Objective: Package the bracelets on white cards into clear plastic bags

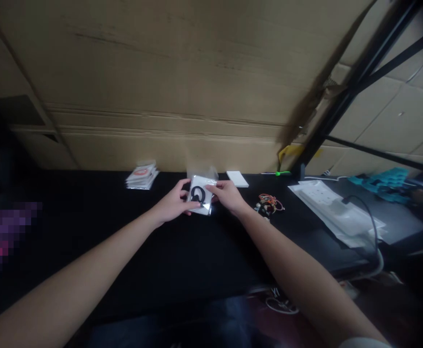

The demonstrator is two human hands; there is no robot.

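Two bare forearms reach in from the bottom of the view and meet over a black tabletop [88, 232]. Between them is a clear plastic packet [200, 194] with a white card inside and a coiled black cable [197, 195] lying against the card. The left hand [173, 203] grips the packet's left edge, its fingers [185, 186] curled narrowly over the front. The right hand [227, 195] pinches the opposite edge, its fingertips [211, 188] resting on the plastic – both hands are closed on the packet, not spread wide.

Left of the packet lies a small stack of white packets [142, 177] with a round red-and-white mark. Just right of it, a white rectangular card [237, 179] lies flat, and a tangle of orange and black wires [269, 204] sits beyond the right hand. Farther right are pale plastic-wrapped sheets [336, 212], crossed by a black cable [372, 227], and teal pieces [381, 185] – their exact kind is too dim to tell. Behind the packet rises a corrugated cardboard wall [124, 63], crossed at the right by a black metal frame [356, 82].
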